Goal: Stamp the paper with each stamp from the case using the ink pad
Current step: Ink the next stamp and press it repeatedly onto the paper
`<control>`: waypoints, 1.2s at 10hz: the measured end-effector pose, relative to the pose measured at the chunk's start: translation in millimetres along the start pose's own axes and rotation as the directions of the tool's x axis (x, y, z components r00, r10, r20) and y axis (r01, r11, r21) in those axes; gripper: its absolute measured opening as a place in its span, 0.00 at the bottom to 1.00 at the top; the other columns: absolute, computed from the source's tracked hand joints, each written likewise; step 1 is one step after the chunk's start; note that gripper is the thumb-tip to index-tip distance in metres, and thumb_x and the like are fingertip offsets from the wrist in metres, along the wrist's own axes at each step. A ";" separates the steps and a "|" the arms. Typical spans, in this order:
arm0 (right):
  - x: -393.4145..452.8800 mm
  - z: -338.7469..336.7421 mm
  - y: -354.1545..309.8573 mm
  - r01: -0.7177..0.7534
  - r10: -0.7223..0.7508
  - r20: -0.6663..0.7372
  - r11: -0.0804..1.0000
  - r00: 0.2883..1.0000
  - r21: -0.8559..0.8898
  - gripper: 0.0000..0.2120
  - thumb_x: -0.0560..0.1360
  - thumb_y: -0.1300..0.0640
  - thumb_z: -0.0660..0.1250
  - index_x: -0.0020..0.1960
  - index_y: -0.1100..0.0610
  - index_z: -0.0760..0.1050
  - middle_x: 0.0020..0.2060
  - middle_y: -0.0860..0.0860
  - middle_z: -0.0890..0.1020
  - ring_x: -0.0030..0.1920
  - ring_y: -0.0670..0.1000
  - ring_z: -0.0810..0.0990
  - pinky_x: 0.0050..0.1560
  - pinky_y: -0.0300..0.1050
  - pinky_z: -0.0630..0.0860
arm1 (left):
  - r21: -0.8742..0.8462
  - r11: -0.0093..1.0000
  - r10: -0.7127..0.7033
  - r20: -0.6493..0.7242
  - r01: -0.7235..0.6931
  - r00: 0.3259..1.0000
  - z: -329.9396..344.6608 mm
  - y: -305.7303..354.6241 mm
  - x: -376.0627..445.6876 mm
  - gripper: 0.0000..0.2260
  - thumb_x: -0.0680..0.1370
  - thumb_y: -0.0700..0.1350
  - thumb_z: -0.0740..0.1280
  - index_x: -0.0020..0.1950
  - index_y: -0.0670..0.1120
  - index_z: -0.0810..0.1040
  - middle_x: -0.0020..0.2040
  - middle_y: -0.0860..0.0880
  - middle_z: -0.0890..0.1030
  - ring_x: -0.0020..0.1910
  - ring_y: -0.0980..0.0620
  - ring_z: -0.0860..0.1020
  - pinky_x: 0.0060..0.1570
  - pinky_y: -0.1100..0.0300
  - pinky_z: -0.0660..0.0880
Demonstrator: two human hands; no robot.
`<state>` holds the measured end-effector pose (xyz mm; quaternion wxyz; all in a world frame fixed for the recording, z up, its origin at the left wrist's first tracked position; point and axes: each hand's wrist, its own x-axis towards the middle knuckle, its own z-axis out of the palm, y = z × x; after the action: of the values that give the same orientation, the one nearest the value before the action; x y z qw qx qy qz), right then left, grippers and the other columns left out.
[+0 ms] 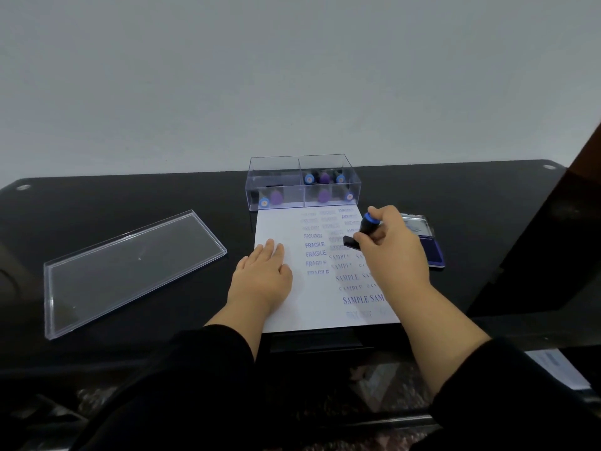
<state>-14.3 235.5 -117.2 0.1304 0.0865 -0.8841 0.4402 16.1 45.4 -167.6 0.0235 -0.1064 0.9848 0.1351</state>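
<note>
Clear case (274,170) holds stamps (323,178); right hand (388,242) grips 1 stamp (369,224), left hand (265,271) flat on paper (309,307).

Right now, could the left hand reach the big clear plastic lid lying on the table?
Probably yes. The left hand rests flat on the white paper, holding nothing, and the clear plastic lid lies beside it on the black table with nothing between them.

Glossy black table (130,196), clear plastic case (276,172), matt paper (292,307), seemingly metal ink pad (422,222)
</note>
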 end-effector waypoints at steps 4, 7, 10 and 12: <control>0.6 0.7 0.1 -0.003 0.003 0.010 1.000 1.000 0.003 0.15 0.77 0.57 0.66 0.62 0.50 0.69 0.34 0.43 0.74 0.40 0.50 0.76 0.40 0.50 0.76 | -0.009 1.000 -0.005 0.006 0.005 1.000 -0.3 -0.5 -1.0 0.23 0.83 0.48 0.44 0.79 0.49 0.47 0.79 0.52 0.44 0.77 0.53 0.44 0.75 0.55 0.43; 0.4 -0.2 0.4 0.000 0.000 0.011 1.000 1.000 -0.002 0.15 0.77 0.56 0.66 0.62 0.50 0.68 0.36 0.45 0.75 0.40 0.50 0.77 0.39 0.48 0.75 | -0.006 1.000 -0.003 0.002 0.003 1.000 0.0 -0.4 -0.3 0.23 0.83 0.48 0.44 0.79 0.49 0.47 0.79 0.52 0.45 0.77 0.53 0.45 0.75 0.55 0.43; 3.2 1.5 3.3 0.007 -0.007 0.003 1.000 1.000 0.002 0.15 0.77 0.57 0.66 0.62 0.50 0.68 0.35 0.44 0.74 0.39 0.50 0.76 0.38 0.47 0.74 | -0.008 1.000 -0.002 0.005 0.002 1.000 -0.2 -0.5 -0.3 0.23 0.83 0.48 0.44 0.79 0.49 0.46 0.79 0.52 0.44 0.77 0.53 0.44 0.74 0.55 0.42; 6.9 1.4 6.8 -0.009 0.009 -0.007 1.000 1.000 0.002 0.14 0.77 0.57 0.66 0.61 0.51 0.69 0.33 0.41 0.73 0.38 0.48 0.75 0.35 0.43 0.71 | -0.014 1.000 -0.001 -0.004 0.001 1.000 -0.1 -0.8 -1.0 0.23 0.83 0.48 0.44 0.79 0.49 0.47 0.79 0.52 0.45 0.77 0.53 0.45 0.75 0.55 0.43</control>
<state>-22.8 238.1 -121.0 0.1314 0.0812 -0.8836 0.4421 17.3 44.8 -167.6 0.0209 -0.1072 0.9839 0.1418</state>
